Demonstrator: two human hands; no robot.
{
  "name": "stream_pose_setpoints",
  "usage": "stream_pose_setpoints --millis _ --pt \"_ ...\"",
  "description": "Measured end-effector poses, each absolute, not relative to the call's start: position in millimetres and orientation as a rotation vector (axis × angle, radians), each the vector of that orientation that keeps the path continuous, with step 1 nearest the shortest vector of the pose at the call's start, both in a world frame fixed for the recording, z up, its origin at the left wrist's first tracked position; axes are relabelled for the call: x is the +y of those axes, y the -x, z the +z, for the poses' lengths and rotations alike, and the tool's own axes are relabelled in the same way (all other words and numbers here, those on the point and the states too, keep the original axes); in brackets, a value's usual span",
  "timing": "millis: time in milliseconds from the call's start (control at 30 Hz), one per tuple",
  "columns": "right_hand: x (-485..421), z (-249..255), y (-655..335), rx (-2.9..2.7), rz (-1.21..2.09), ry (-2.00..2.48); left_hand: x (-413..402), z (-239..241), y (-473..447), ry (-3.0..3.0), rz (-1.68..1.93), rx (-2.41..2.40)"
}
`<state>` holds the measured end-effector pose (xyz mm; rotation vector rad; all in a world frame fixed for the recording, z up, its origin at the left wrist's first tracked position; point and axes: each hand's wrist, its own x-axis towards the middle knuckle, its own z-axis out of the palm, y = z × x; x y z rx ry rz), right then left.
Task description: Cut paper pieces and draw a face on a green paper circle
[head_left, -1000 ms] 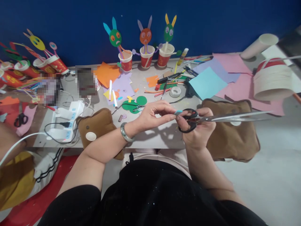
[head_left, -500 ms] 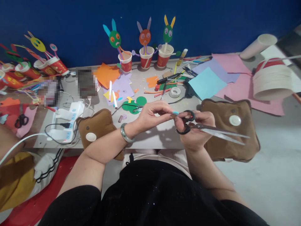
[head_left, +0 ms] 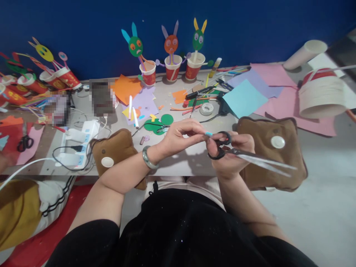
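Observation:
My left hand (head_left: 182,137) pinches a small turquoise piece of paper (head_left: 208,134) between thumb and fingertips. Close beside it, my right hand (head_left: 232,157) is closed on a pair of scissors (head_left: 261,161). The black handle loops stick out toward my left hand, and the slightly parted blades point away to the right. Thumb and fingertips of my right hand come right up to the turquoise piece; whether they grip it too I cannot tell. Green paper circles (head_left: 167,119) and a small purple drawn circle (head_left: 147,138) lie on the table beyond my left hand.
Brown cushions (head_left: 294,163) lie at the table edge on both sides. A power strip (head_left: 90,139) with cables stands left. Paper cups with rabbit-like figures (head_left: 171,70) line the blue wall. Coloured sheets (head_left: 246,99) and pens cover the back right. Another person's leg (head_left: 19,211) shows at left.
The scissors have tilted slightly, their tips a little lower. My hands have barely moved. At the far left, the other person's arm has drawn back.

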<state>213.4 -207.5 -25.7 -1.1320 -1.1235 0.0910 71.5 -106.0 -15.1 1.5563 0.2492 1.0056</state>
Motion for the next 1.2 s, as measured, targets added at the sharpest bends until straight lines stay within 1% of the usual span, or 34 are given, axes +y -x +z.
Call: stream_pose_setpoints --millis 267,400,567,833,1000,1067,1200 --pt "-203 -22 -205 -0.955 0.45 1.185 -107 -4 -70 -1.304 0.773 0.435" --pt "-199 -22 -203 -0.906 0.54 1.169 -106 1 -70 -1.223 0.7 0.526" --pt "-197 -26 -205 -0.887 0.622 1.202 -108 5 -73 -1.119 0.693 0.61" --pt "-215 -26 -210 -0.979 0.781 1.362 -104 9 -71 -1.095 0.729 0.651" --pt "-229 -6 -236 -1.266 0.85 1.509 -101 8 -68 -1.175 0.697 0.569" --pt "-232 4 -251 -1.424 0.814 1.635 -102 7 -67 -1.255 0.694 0.518" --pt "-231 23 -275 -1.645 0.531 1.968 -102 0 -68 -1.445 0.714 0.465"
